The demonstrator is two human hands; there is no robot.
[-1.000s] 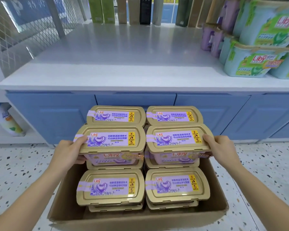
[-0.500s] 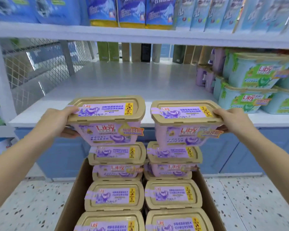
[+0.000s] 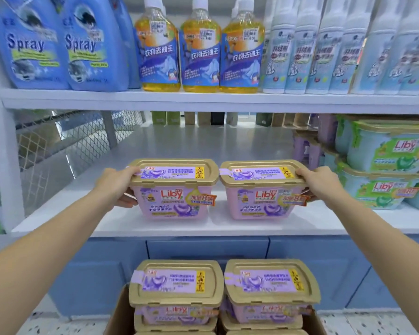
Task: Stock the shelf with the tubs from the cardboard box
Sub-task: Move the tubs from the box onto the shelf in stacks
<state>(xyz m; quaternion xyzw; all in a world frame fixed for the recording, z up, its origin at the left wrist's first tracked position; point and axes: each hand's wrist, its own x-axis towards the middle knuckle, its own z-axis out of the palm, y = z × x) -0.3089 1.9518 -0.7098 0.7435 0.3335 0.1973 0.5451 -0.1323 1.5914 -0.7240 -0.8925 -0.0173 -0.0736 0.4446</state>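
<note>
Two pink tubs with gold lids sit side by side at the front of the white shelf (image 3: 194, 143). My left hand (image 3: 117, 183) grips the left tub (image 3: 172, 189) at its left end. My right hand (image 3: 318, 184) grips the right tub (image 3: 264, 192) at its right end. Both tubs look level, with their bases at the shelf surface; I cannot tell whether they rest on it. Below, the cardboard box (image 3: 119, 315) holds several more stacked tubs (image 3: 177, 284) of the same kind.
Green and white tubs (image 3: 382, 165) are stacked at the shelf's right, with purple tubs (image 3: 307, 151) behind them. A wire mesh panel (image 3: 58, 151) closes the left side. The upper shelf (image 3: 203, 100) carries blue spray bottles, yellow bottles and white bottles. Blue cabinet doors lie below.
Both hands have lifted the two tubs out of the box, carried them up and forward, and brought them down to the front of the white shelf. My view has tilted upward.
</note>
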